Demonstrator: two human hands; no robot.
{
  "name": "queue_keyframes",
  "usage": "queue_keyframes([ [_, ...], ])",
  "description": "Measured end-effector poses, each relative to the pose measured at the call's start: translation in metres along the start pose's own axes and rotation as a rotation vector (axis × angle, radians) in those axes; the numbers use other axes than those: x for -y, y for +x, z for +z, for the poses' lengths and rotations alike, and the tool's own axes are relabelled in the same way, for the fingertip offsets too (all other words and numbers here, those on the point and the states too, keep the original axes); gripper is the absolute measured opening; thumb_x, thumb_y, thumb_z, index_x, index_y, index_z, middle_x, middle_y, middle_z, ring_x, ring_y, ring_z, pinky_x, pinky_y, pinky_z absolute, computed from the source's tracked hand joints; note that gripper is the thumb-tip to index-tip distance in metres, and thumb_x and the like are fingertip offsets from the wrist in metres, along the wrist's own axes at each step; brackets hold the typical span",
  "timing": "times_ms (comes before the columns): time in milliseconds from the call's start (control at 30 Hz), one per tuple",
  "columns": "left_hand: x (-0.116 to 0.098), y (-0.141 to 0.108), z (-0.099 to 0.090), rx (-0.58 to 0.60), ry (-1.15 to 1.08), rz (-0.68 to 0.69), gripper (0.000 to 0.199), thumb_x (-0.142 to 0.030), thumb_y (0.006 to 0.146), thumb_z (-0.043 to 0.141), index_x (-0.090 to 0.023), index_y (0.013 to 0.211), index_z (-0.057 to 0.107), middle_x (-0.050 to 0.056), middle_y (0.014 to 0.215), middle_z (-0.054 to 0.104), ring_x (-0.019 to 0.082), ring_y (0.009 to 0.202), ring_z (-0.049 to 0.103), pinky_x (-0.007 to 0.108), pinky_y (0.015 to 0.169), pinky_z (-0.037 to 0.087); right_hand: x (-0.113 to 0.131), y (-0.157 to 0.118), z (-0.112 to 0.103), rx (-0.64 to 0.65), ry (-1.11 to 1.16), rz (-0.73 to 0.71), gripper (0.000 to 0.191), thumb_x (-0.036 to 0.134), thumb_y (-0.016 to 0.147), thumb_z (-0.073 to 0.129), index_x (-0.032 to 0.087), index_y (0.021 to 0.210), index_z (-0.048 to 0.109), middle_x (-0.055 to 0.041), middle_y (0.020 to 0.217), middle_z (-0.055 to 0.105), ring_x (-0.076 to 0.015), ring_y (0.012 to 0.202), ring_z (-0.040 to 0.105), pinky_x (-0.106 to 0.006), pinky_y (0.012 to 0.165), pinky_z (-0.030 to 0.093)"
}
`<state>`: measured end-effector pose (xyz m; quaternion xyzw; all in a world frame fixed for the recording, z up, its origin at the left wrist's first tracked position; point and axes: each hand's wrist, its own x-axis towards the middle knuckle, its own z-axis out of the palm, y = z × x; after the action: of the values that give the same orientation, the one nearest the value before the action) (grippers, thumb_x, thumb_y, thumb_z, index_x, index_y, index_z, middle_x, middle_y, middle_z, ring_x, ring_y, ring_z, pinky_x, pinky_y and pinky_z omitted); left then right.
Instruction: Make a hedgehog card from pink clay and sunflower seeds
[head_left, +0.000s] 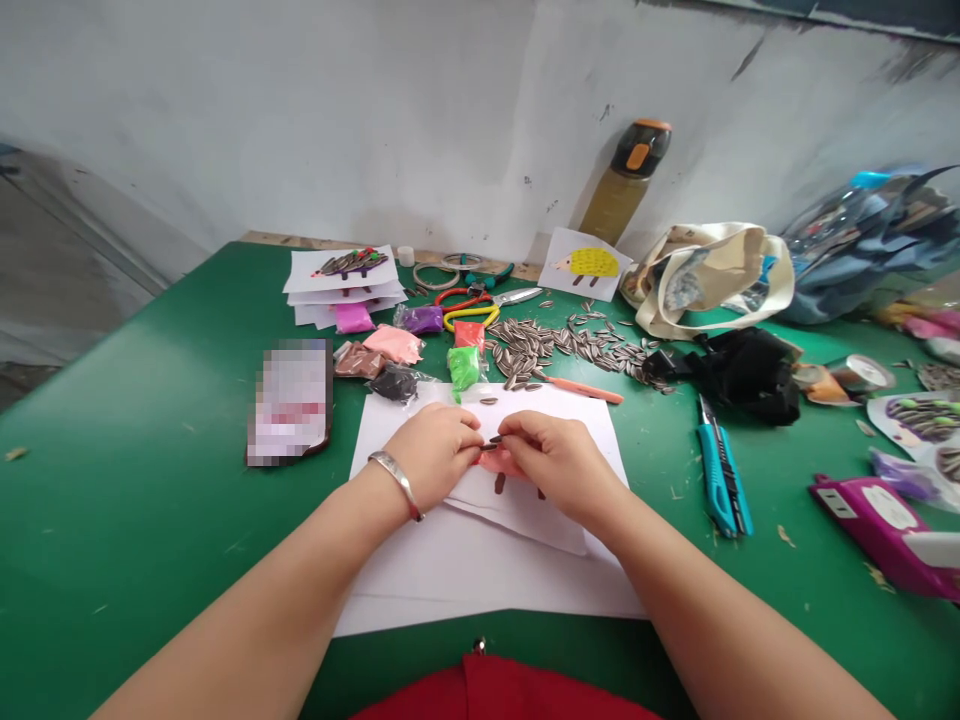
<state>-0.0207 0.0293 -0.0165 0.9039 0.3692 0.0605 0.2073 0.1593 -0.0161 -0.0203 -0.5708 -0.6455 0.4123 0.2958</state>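
Observation:
My right hand (559,460) pinches a dark striped sunflower seed (496,440) between thumb and fingertips, just over a pink clay shape (501,462) on a small sheet of white paper (525,515). Brown clay legs (499,484) stick out below the pink clay, which my right hand partly covers. From the left, my left hand (431,455), with a silver bangle at the wrist, rests on the paper, its fingers closed beside the clay. Whatever its fingertips hold is hidden. One loose seed (489,401) lies on the paper beyond my hands.
Behind the paper spreads a pile of sunflower seeds (525,345), beside bagged coloured clay (394,343) and scissors (517,296). A blue utility knife (721,475) lies right, near a black bag (750,375). A phone (291,400) lies left. Hedgehog pictures (581,265) and a bottle (622,185) stand at the wall.

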Motion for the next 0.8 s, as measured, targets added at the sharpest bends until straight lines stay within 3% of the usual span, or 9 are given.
queue_keyframes([
  [433,-0.002,-0.0032,-0.0037,0.087,0.078,0.009,0.028,-0.019,0.09,0.046,-0.018,0.08,0.072,0.004,0.082,0.06,0.018,0.079,0.053,0.03,0.075,0.04,0.0006,0.0006,-0.001,-0.073,-0.12,-0.002,0.018,0.018,0.082,0.047,0.024,0.082,0.065,0.0031,0.067,0.067,-0.012,0.059,0.061,-0.022,0.056,0.043],
  [800,-0.0017,-0.0064,-0.0027,0.095,0.083,-0.011,0.029,-0.021,0.091,0.045,-0.019,0.081,0.072,0.006,0.088,0.06,0.02,0.085,0.053,0.033,0.08,0.041,0.0022,0.0005,0.003,-0.027,-0.102,0.015,0.019,0.017,0.083,0.046,0.024,0.082,0.064,0.0031,0.067,0.069,-0.0116,0.062,0.063,-0.02,0.056,0.043],
])
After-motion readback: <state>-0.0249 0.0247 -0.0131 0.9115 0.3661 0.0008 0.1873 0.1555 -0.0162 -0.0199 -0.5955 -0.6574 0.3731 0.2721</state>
